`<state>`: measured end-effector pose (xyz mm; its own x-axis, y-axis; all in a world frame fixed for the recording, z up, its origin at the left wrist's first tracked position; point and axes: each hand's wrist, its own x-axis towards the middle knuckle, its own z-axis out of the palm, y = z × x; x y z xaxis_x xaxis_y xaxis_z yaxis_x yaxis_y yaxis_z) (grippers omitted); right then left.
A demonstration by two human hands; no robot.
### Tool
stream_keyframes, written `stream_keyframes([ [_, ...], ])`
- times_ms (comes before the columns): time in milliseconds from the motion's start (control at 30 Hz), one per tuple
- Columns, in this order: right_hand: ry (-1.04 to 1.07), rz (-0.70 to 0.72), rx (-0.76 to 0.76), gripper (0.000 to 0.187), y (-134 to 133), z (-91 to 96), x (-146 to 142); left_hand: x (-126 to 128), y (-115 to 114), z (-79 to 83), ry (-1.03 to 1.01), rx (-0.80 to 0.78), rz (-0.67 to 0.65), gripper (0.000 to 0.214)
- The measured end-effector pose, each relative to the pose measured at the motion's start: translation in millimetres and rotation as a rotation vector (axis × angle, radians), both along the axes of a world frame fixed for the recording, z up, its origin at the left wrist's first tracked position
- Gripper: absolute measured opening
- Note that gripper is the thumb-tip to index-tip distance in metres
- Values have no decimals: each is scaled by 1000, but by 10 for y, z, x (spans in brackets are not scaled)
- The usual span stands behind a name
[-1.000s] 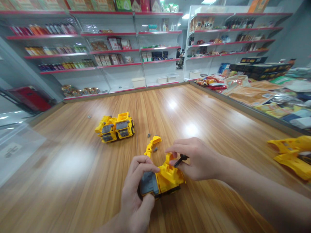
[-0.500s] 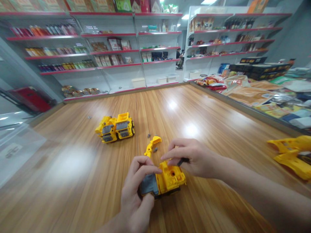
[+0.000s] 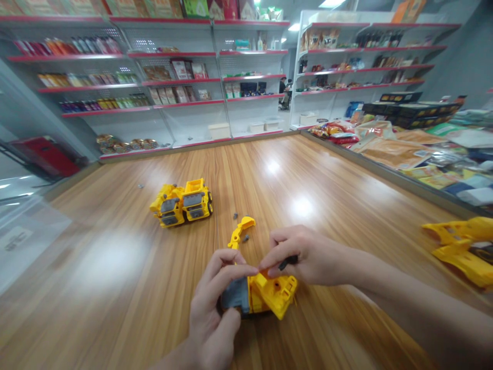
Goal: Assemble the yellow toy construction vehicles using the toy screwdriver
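A yellow toy construction truck (image 3: pixel 252 295) with a grey cab front stands low in the middle of the table. My left hand (image 3: pixel 217 293) is wrapped around its cab end, thumb in front and fingers over the top. My right hand (image 3: pixel 295 252) is closed, its fingertips touching the yellow upper part (image 3: pixel 275 293), which sits turned at an angle on the truck and has a round hole. A short black stick-like piece (image 3: pixel 288 262) pokes out of my right hand; the rest is hidden. Just beyond the hands lies a yellow digger arm (image 3: pixel 241 230), near small grey pieces (image 3: pixel 245 238).
Two yellow toy trucks (image 3: pixel 183 203) stand side by side at the left. Another yellow toy (image 3: pixel 464 246) is at the right edge. A clear plastic box (image 3: pixel 31 236) sits at the left, packaged goods (image 3: pixel 396 149) lie beyond the right rim, and stocked shelves line the back.
The truck's yellow upper part has turned, its outer end swinging toward me. My right hand has shifted slightly, its fingertips now close to my left fingertips. My left hand keeps its grip.
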<state>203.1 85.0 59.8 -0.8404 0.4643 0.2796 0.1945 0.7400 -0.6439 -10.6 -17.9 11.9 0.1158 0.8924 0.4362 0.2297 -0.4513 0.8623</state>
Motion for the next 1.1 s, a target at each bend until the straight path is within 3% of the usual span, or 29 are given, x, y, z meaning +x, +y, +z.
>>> stream_keyframes([
  [133,4,3,-14,15,1,47,24,8,1,13,33,15,23,52],
  [267,-12,-105,-51,19,-5,116,28,20,-9,37,67,26,43,51],
  [433,-127,-175,-331,35,35,84,38,31,-19,70,70,28,28,49],
  [600,-117,-111,-536,37,63,-1,15,36,-9,110,107,-13,-58,43],
  [833,-94,-27,-544,37,70,-19,38,53,-28,84,174,20,-138,37],
  [1100,-134,35,-516,37,100,16,83,-6,47,-5,230,76,-214,49],
])
